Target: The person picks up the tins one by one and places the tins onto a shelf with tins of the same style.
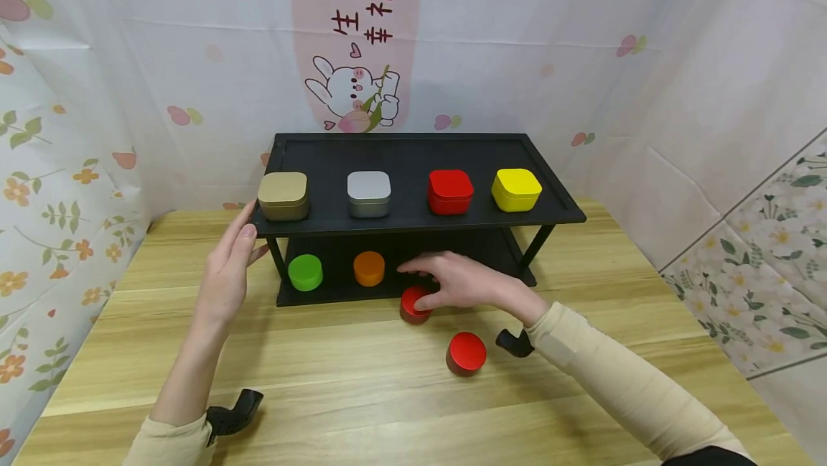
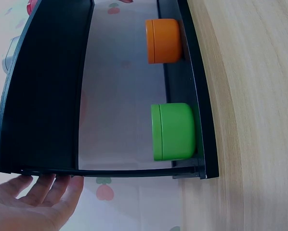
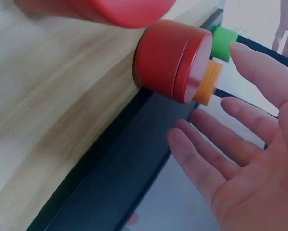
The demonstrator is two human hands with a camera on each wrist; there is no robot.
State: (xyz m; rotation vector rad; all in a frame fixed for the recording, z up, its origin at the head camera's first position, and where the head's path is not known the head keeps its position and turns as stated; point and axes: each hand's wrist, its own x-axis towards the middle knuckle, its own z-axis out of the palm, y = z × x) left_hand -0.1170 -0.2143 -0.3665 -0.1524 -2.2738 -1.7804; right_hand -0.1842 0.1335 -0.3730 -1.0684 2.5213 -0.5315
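My left hand (image 1: 222, 268) holds the left end of the upper tier of a black two-tier shelf (image 1: 407, 225); in the left wrist view its fingertips meet the end edge. My right hand (image 1: 461, 281) is at the lower tier's front edge, fingers spread over a round red tin (image 1: 410, 315). The thumb overlaps that tin in the head view, but the right wrist view shows a gap between the palm and the tin (image 3: 161, 60). A second round red tin (image 1: 466, 355) stands on the table nearer me. On the lower tier stand a green tin (image 1: 305, 273) and an orange tin (image 1: 369, 269).
Along the upper tier stand gold (image 1: 284, 197), silver (image 1: 369, 194), red (image 1: 450, 192) and yellow (image 1: 516, 190) square tins. The shelf stands on a wooden table (image 1: 323, 394) before a patterned cloth backdrop (image 1: 226, 71). Black wrist mounts (image 1: 235, 414) project near both forearms.
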